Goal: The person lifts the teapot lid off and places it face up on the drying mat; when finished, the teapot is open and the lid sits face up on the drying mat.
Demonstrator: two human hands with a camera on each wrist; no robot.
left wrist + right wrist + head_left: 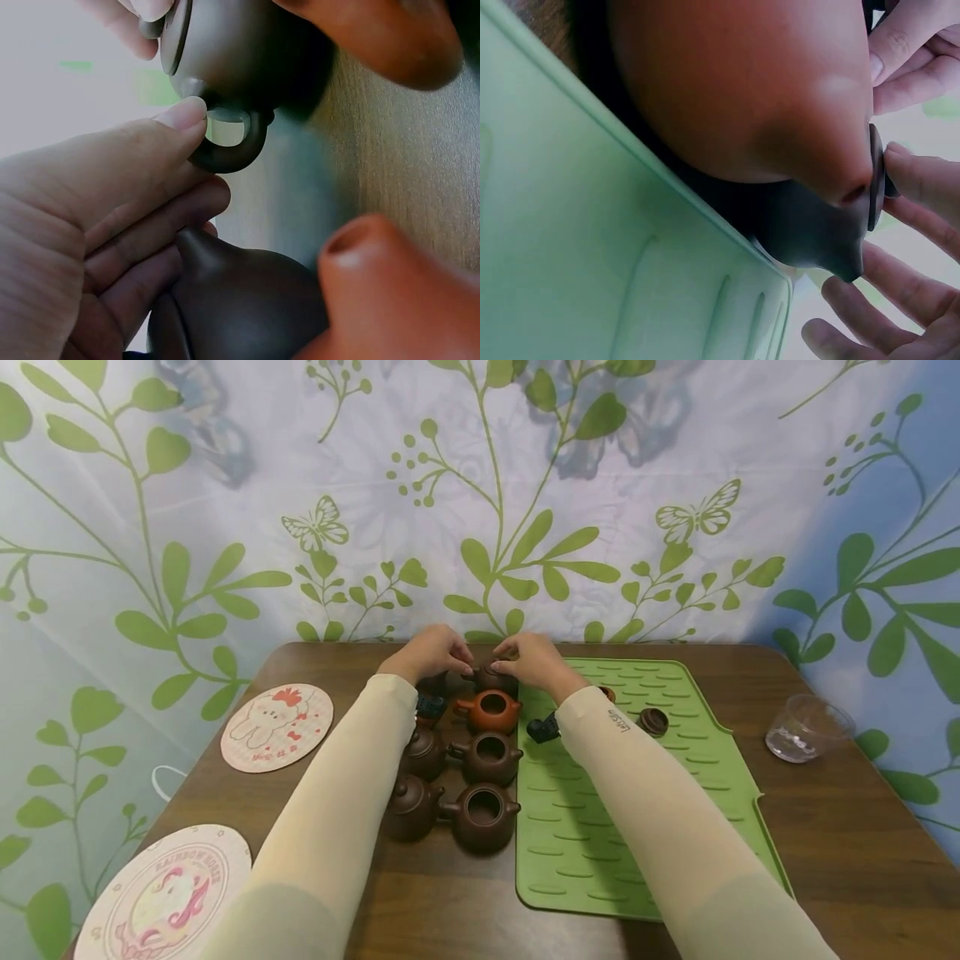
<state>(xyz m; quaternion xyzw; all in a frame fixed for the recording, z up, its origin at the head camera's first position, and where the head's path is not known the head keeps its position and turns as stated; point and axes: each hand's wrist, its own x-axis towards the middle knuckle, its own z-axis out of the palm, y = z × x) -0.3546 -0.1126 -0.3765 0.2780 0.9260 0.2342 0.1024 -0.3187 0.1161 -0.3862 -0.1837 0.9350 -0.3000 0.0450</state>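
Pink designs mark two round coasters at the left of the wooden table [442, 906]: the rabbit coaster [277, 728] farther back, the pony coaster [161, 893] nearer the person. Next come pale cream sleeves [330, 793] and, beside the left one, a column of pots that includes two dark lidded teapots, the farther one [422, 760] and the nearer one [408, 818]. At the far end of the next column, the left hand [435, 653] pinches the handle of a brown teapot [247, 64], thumb on its upper part and the other fingers bent behind. That teapot stands upright on the table, just beyond an open orange teapot [491, 720]; nearer in the same column are two open dark pots, one [487, 767] in front of the other [483, 831], spouts to the right. The right hand [536, 658] grips the knob of the brown teapot's lid [877, 202] between thumb and finger; the lid lies at the mouth, though the angle makes it hard to say whether it is fully seated. To the right spreads a green ridged mat [577, 860], with a small brown lid [652, 722] on it. Farthest right, a clear cup [802, 731] rests on the table.
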